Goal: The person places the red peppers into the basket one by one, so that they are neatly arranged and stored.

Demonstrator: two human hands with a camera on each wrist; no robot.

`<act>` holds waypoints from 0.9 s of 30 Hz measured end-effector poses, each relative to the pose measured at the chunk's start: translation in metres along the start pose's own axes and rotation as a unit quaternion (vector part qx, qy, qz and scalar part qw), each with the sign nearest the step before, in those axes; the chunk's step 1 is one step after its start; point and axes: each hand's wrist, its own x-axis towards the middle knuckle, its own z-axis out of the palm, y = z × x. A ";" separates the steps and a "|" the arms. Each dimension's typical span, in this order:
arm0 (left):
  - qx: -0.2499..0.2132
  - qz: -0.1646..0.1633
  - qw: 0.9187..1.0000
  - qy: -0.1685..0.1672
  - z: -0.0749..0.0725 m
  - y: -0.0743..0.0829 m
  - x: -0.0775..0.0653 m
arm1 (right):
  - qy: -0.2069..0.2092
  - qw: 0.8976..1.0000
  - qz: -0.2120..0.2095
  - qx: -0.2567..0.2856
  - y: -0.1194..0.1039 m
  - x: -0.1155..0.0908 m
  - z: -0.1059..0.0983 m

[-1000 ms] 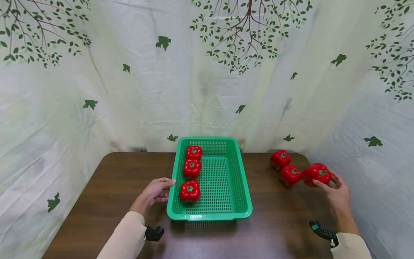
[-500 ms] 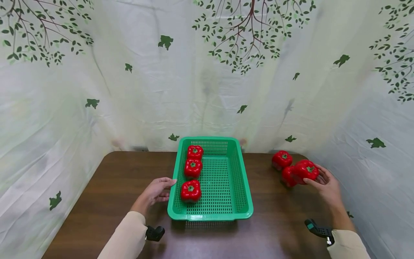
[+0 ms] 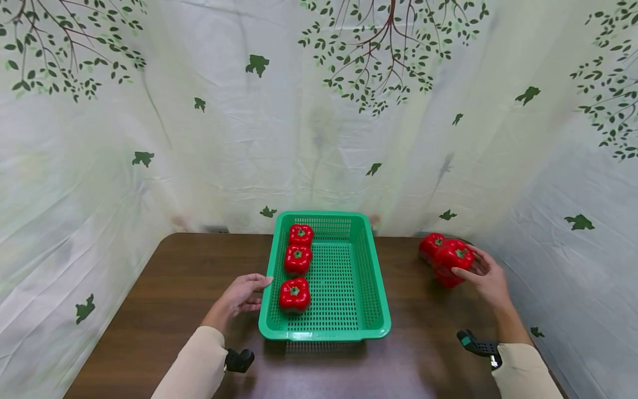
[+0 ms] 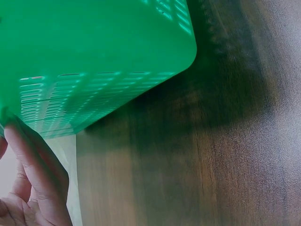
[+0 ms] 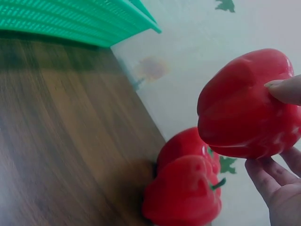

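Note:
My right hand (image 3: 485,277) grips a red bell pepper (image 5: 247,103) between thumb and fingers, lifted above the table at the right. Below it in the right wrist view, two more red bell peppers (image 5: 183,193) rest together on the table; in the head view the held one overlaps the nearer of them. My left hand (image 3: 244,295) pinches the left rim of a green plastic basket (image 3: 372,277). Along that basket's left side sit three red bell peppers (image 3: 294,295) in a column, stems up. Up close, the left wrist view has my fingers (image 4: 35,160) at the basket's rim.
The basket stands mid-table on a dark brown wooden table (image 3: 199,260). A pale curtain (image 3: 319,138) printed with leaves and branches hangs behind the table and along both sides. A black wrist strap device (image 3: 239,360) is worn on each arm.
My right hand has carried its bell pepper leftward, from beside the loose pair to above the nearer one. The left hand and the basket have stayed put.

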 end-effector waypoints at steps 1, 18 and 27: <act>0.000 0.000 1.000 0.000 0.000 0.000 0.000 | -0.001 1.000 -0.005 -0.001 -0.001 0.001 0.002; 0.001 0.003 1.000 0.005 0.001 0.001 -0.001 | -0.067 0.997 -0.041 -0.021 -0.021 0.020 0.030; -0.002 0.000 1.000 0.008 0.001 0.000 -0.001 | -0.097 0.994 -0.059 -0.008 -0.032 0.027 0.047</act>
